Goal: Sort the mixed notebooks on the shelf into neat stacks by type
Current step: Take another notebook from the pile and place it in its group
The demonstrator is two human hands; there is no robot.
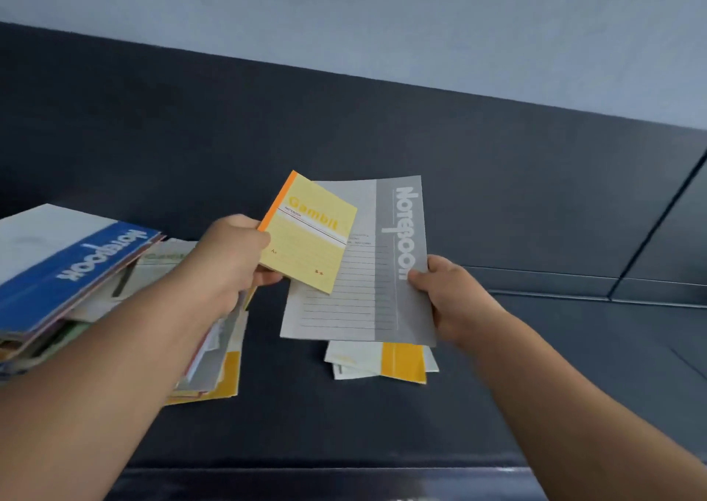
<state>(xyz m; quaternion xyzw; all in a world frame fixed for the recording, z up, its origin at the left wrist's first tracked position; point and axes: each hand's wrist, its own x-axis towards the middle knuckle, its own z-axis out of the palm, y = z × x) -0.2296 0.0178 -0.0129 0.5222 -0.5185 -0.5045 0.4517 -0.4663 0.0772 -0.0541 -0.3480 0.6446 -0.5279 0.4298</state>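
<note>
Yellow Gambit notebook [308, 232], pinched by the fingers [267, 276] of the left hand [233, 255], and the grey notebook [367, 271] gripped at its edge by the right hand [455, 297] both hover over the shelf [344, 424]; lay each squarely on its matching stack, edges flush

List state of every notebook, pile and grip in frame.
Yellow Gambit notebook, lifted, pinched by left grip.
Grey notebook, lifted, pinched at edge by right grip.
Blue notebook, tilted atop messy pile.
Messy pile, unsorted, askew on shelf.
Small stack, flat on shelf, partly hidden by grey notebook.
</note>
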